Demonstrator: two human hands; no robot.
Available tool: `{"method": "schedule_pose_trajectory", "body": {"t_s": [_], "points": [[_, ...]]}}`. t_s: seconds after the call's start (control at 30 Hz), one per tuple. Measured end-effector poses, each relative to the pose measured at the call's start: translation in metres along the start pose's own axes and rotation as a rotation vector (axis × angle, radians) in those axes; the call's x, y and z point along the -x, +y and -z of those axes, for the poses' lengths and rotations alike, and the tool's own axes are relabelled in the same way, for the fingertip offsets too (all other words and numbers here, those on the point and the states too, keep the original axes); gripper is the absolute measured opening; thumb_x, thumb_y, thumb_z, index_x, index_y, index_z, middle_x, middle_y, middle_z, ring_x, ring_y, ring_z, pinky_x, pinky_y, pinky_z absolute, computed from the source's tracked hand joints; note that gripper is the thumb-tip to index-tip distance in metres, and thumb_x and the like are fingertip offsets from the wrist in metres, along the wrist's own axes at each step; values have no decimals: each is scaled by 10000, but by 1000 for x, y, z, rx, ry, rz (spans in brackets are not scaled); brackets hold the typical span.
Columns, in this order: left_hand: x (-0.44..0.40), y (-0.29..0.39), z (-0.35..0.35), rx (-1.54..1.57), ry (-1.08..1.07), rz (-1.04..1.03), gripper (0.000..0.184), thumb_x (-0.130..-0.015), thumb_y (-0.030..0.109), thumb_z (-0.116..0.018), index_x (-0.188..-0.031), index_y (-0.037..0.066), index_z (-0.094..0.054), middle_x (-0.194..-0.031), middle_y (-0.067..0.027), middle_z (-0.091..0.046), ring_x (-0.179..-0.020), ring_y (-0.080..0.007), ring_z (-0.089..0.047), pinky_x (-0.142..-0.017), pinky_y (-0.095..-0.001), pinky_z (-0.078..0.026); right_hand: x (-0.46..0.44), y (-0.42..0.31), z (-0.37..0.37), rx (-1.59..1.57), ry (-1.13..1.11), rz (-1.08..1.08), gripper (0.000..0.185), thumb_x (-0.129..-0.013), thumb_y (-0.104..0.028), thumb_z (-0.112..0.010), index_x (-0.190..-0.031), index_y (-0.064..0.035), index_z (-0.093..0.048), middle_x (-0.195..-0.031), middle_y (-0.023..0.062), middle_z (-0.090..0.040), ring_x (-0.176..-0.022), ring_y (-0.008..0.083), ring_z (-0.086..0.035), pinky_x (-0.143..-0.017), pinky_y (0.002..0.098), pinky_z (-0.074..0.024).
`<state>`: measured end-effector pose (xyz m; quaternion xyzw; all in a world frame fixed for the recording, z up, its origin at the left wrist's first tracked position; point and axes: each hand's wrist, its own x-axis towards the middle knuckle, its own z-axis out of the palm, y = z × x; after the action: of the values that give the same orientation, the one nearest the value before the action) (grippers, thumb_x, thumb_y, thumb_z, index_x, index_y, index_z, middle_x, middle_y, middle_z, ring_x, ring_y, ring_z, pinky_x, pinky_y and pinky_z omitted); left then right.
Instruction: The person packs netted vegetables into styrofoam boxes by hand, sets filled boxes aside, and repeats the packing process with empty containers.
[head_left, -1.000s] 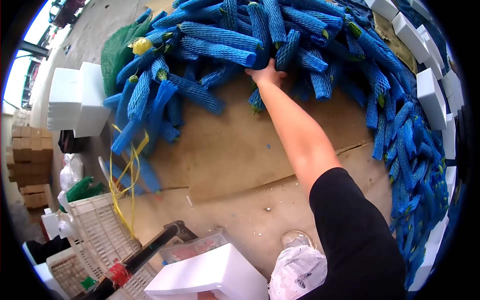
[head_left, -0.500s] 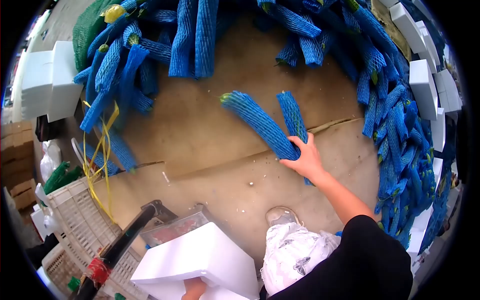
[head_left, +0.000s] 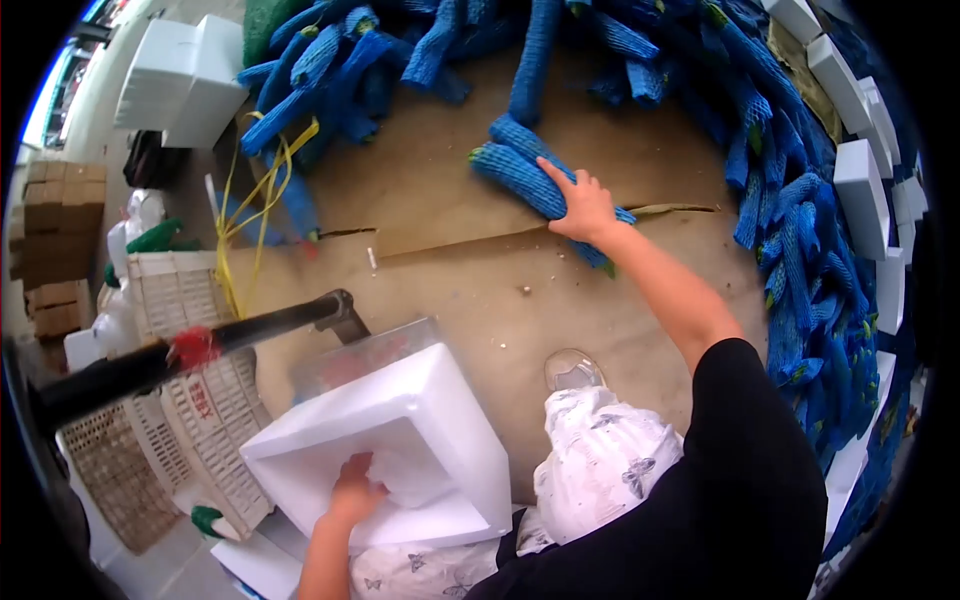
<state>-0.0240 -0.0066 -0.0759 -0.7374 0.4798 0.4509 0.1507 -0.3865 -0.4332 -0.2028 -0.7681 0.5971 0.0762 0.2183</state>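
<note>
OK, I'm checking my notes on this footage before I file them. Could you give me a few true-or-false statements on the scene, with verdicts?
1. The right hand touches long blue mesh-sleeved vegetables. True.
2. The left hand lies flat on the floor. False: the left hand is inside the open white foam box.
3. A loose yellow plastic strap is in view to the left of the right hand. True.
4. The wrapping on the black tubular bar is green. False: the black tubular bar has red wrapping.
5. The white foam box is full of vegetables. False: no vegetables show inside it.
</note>
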Motion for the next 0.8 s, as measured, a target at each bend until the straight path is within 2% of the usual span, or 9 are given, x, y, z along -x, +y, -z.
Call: {"method": "schedule_pose_trajectory", "body": {"t_s": [0.07, 0.13, 0.2, 0.33, 0.4, 0.43, 0.47, 0.53, 0.8], "points": [[3, 1, 1, -312, 142, -196, 645, -744, 368, -723, -1269, 28, -565, -1341, -106, -464, -1194, -305, -446, -1069, -436, -311, 18, -12, 25, -280, -158, -38, 1059, -612, -242, -739, -1510, -373, -195, -1298, 208, -492, -1106, 337, -556, -922, 410, -462], [19, 33, 23, -461, 262, -212, 603, -719, 349, -740, -1223, 49, -602, -1357, -75, -466, -1189, -299, -462, -1053, -430, -350, 58, -25, 55, -748, -275, 276, 1010, -613, -245, -707, -1512, -284, -248, -1267, 176, -527, -1072, 294, -581, -920, 375, -467], [22, 36, 23, 37, 205, -238, 606, -717, 305, -730, -1238, 37, -578, -1361, -99, -474, -1143, -331, -500, -1020, -413, -397, 118, -78, 124, -675, -441, 406, 1001, -613, -227, -695, -1512, -228, -255, -1256, 150, -539, -1078, 277, -574, -926, 356, -464], [23, 35, 14, 100, 74, -222, 727, -720, 312, -721, -1341, 28, -472, -1338, -154, -489, -1158, -368, -511, -1071, -404, -337, 182, -196, 181, -254, -900, 947, 1001, -636, -294, -728, -1513, -231, -250, -1299, 201, -512, -1120, 338, -557, -964, 420, -432], [35, 42, 21, 25, 45, -353, 649, -741, 310, -690, -1289, 14, -506, -1363, -181, -461, -1182, -370, -487, -1034, -423, -385, 207, -264, 166, 95, -1010, 975, 964, -667, -345, -714, -1507, -268, -247, -1240, 244, -524, -1098, 371, -563, -945, 442, -437], [23, 18, -11, 42, 400, -549, 714, -739, 434, -691, -1308, 45, -506, -1258, -217, -549, -1196, -352, -491, -1066, -409, -339, 215, -295, 146, 165, -1016, 944, 940, -676, -344, -702, -1500, -281, -254, -1218, 256, -526, -1103, 382, -559, -938, 440, -440], [36, 28, 7, 98, 69, -366, 697, -743, 404, -682, -1315, 49, -501, -1284, -224, -526, -1222, -363, -462, -1068, -409, -338, 221, -319, 120, 224, -1020, 911, 916, -686, -344, -691, -1493, -294, -260, -1196, 268, -527, -1108, 394, -555, -931, 439, -443], [39, 28, 5, 110, 226, -504, 685, -745, 377, -669, -1308, 27, -499, -1302, -234, -510, -1224, -374, -458, -1066, -405, -341, 230, -351, 77, 364, -879, 893, 862, -687, -337, -680, -1468, -277, -320, -1212, 262, -512, -1135, 397, -537, -924, 424, -446], [26, 23, 0, 139, 132, -431, 771, -771, 390, -641, -1421, 58, -393, -1394, -236, -438, -1305, -373, -401, -1104, -459, -288, 231, -327, -13, 505, -127, 1200, 815, -668, -439, -758, -1389, -233, -441, -1188, 233, -505, -1069, 365, -572, -861, 433, -489]]}}
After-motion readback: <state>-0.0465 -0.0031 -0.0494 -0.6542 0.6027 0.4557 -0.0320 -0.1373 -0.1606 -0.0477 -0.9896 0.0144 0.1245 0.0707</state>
